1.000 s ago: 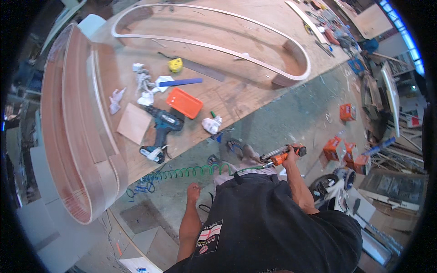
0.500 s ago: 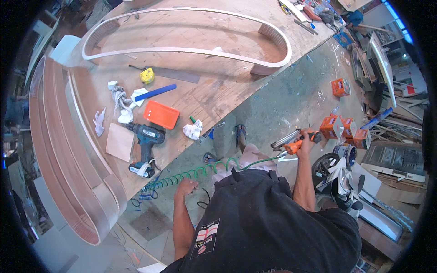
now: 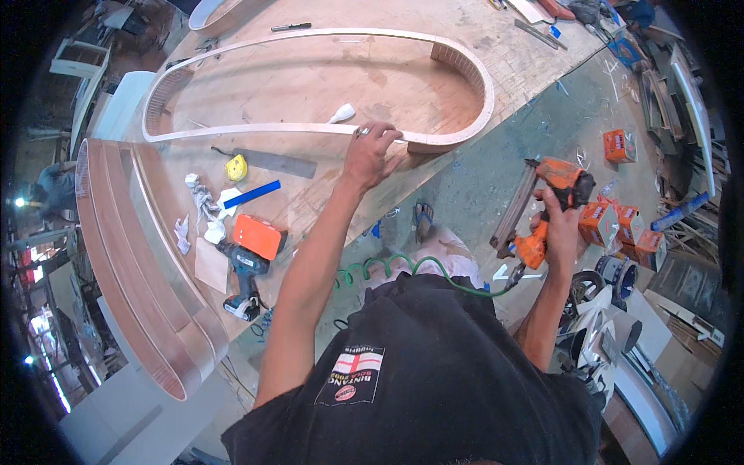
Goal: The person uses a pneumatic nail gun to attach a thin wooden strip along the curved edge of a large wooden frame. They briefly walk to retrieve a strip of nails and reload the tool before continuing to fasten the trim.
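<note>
left hand (image 3: 370, 151) grip clamped on bent plywood loop (image 3: 434, 141), upper centre tabletop (image 3: 325, 81) | thin, light, springy (support near curve) | right hand (image 3: 559, 232) grip clamped on orange nail gun (image 3: 546, 203), heavy

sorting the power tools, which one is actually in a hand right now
The orange nail gun, gripped by the right hand off the bench. The dark cordless drill lies untouched on the workbench.
</note>
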A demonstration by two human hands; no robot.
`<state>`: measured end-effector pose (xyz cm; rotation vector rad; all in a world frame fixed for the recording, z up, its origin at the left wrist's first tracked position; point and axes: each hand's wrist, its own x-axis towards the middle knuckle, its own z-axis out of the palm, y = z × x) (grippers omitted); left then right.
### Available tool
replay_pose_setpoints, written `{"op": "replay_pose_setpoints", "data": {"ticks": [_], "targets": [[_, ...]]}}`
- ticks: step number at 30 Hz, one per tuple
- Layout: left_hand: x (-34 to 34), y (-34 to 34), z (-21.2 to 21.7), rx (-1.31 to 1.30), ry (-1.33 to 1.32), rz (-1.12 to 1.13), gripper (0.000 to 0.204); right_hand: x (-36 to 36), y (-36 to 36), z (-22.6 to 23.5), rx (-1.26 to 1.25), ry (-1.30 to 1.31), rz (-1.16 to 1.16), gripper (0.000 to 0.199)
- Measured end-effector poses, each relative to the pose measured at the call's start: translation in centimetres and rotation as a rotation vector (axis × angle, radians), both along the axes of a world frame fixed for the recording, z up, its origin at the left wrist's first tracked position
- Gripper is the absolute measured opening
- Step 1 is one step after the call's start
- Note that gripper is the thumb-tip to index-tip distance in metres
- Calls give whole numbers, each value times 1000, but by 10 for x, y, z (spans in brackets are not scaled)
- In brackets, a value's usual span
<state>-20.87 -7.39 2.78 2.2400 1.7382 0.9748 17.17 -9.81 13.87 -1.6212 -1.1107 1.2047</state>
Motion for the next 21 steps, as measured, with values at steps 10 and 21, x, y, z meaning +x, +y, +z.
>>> {"op": "replay_pose_setpoints", "data": {"ticks": [10, 21], "targets": [[-1, 81, -24, -395, -19, -334, 25, -67, 24, 24, -229, 68, 283, 50], [-11, 99, -36, -533, -250, -467, 30, -166, 52, 34, -364, 55, 325, 54]]}}
